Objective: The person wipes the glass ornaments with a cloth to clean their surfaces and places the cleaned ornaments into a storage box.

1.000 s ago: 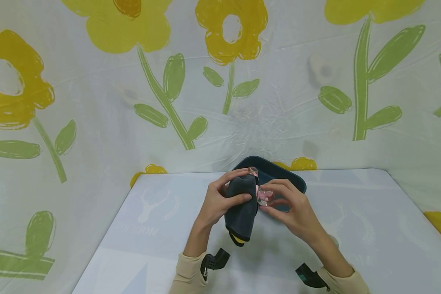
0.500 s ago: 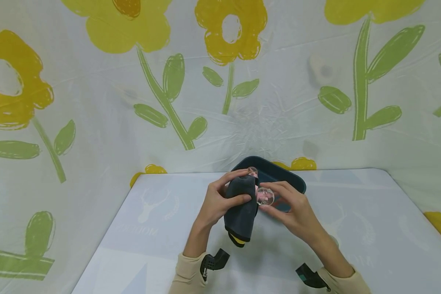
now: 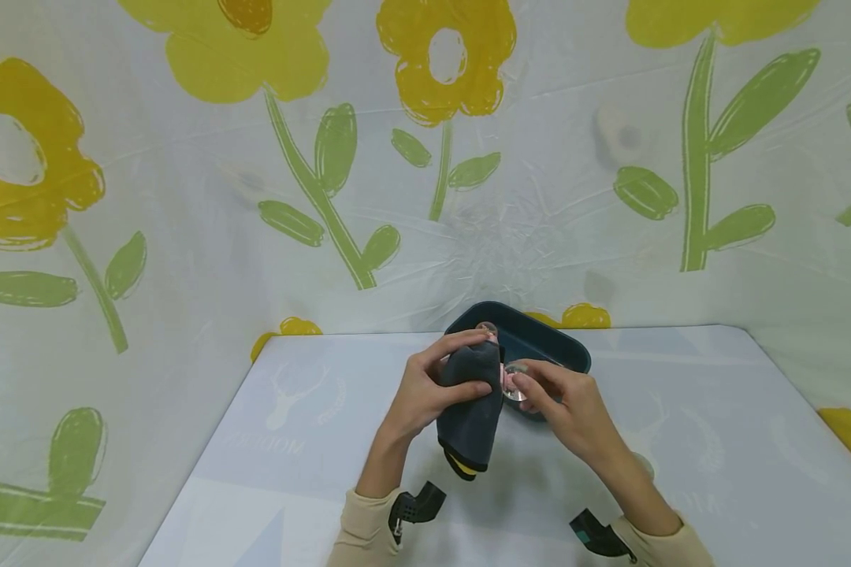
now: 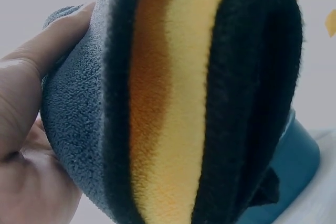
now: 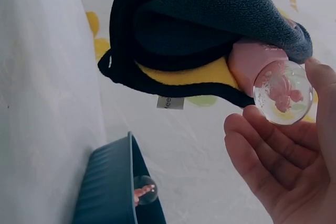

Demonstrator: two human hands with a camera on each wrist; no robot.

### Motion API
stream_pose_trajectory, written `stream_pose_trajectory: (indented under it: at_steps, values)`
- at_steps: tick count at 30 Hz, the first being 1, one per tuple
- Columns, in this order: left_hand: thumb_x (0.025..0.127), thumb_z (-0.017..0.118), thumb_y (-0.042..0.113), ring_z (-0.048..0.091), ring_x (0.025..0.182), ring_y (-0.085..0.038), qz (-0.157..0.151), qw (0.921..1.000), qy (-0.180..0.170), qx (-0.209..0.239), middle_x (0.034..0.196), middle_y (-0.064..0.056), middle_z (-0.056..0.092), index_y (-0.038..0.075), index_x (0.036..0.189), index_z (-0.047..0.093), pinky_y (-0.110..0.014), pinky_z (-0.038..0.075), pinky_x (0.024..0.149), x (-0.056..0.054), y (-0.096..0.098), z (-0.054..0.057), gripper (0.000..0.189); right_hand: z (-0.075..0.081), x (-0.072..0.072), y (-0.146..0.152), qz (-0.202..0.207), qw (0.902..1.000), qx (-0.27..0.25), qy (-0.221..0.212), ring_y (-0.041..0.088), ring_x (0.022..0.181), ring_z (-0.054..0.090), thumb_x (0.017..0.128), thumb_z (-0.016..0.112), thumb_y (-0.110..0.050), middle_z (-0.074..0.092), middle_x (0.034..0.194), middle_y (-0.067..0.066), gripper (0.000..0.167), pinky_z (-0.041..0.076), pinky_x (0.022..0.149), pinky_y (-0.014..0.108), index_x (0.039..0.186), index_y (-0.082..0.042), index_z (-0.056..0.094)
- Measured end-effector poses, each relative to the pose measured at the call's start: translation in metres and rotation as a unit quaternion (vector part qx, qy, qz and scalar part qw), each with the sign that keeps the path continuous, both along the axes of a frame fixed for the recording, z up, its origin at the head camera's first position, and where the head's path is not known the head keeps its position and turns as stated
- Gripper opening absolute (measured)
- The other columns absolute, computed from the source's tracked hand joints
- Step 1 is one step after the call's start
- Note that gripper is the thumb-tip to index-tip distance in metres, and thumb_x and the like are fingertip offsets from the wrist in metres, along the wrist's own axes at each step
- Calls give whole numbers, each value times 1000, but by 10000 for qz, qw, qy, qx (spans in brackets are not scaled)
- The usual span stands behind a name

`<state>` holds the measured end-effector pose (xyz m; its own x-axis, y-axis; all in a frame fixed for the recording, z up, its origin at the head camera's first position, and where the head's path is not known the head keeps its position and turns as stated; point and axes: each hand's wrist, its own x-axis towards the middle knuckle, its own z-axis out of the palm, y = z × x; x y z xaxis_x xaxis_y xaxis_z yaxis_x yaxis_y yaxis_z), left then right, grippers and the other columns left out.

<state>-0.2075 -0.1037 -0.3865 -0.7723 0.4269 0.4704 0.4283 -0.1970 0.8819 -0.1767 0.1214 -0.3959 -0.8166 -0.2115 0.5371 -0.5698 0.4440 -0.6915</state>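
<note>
My left hand (image 3: 425, 390) grips a folded towel (image 3: 471, 405), dark grey outside and yellow inside with black edging. Wrapped in it is the pink base of a small snow globe (image 5: 283, 93), whose clear ball with a pink figure sticks out to the right. My right hand (image 3: 570, 405) pinches that ball between thumb and fingers. In the left wrist view the towel (image 4: 168, 103) fills the middle and hides the globe. A second snow globe (image 5: 145, 190) sits in the dark blue tray (image 5: 105, 182) behind the hands.
The tray (image 3: 574, 350) stands at the far edge of the white table (image 3: 291, 457), before a flower-printed curtain (image 3: 553, 157). A small round pale thing (image 3: 644, 466) is partly hidden by the right forearm.
My right thumb has moved up onto the face of the ball, and the right fingers are more curled. My left hand and the towel have shifted slightly right.
</note>
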Motion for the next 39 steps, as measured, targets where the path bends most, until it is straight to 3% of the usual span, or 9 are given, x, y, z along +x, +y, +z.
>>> stream_pose_trajectory:
  at_steps: [7,15,22,27,34,39]
  values:
    - [81,78,3,63,120,-29,28,9999,126,7,145,-15,51,5,135,57,-41,60,83,0,0,0,59,0,0,0,108,9999,-38,-65,8,64,65,93,67,-12,70,82,-5,25,57,60,22,117,-10,68]
    - [81,77,2,66,113,-24,166,9998,125,-49,144,-13,53,6,134,58,-38,59,83,-1,-2,0,57,1,-2,2,409,9971,2,649,2,82,63,80,79,-4,68,106,-1,51,58,65,21,127,-13,63]
    - [84,76,2,67,108,-21,189,9997,129,-103,143,-22,50,7,136,57,-37,60,82,-1,-4,0,56,2,-1,3,701,9940,-58,838,6,93,62,73,84,-1,61,121,3,58,58,72,18,126,-15,64]
    - [84,75,2,66,109,-21,207,9996,125,-132,142,-23,50,7,137,56,-36,59,83,-1,-5,1,56,2,-3,3,1014,9883,-213,1124,8,111,59,69,83,8,59,124,9,60,56,81,16,123,-10,64]
    - [84,75,1,68,106,-21,220,9996,127,-138,142,-22,51,7,136,57,-37,60,82,-2,-5,0,56,6,-3,0,1086,9845,-262,1356,10,113,58,65,83,14,59,121,12,61,55,83,16,120,-6,65]
    - [83,76,1,68,105,-20,284,9995,92,-135,142,-21,51,7,136,56,-37,60,81,-1,-6,0,57,3,-5,2,987,9886,-101,1133,9,108,59,71,82,6,59,124,8,61,56,78,16,126,-10,62]
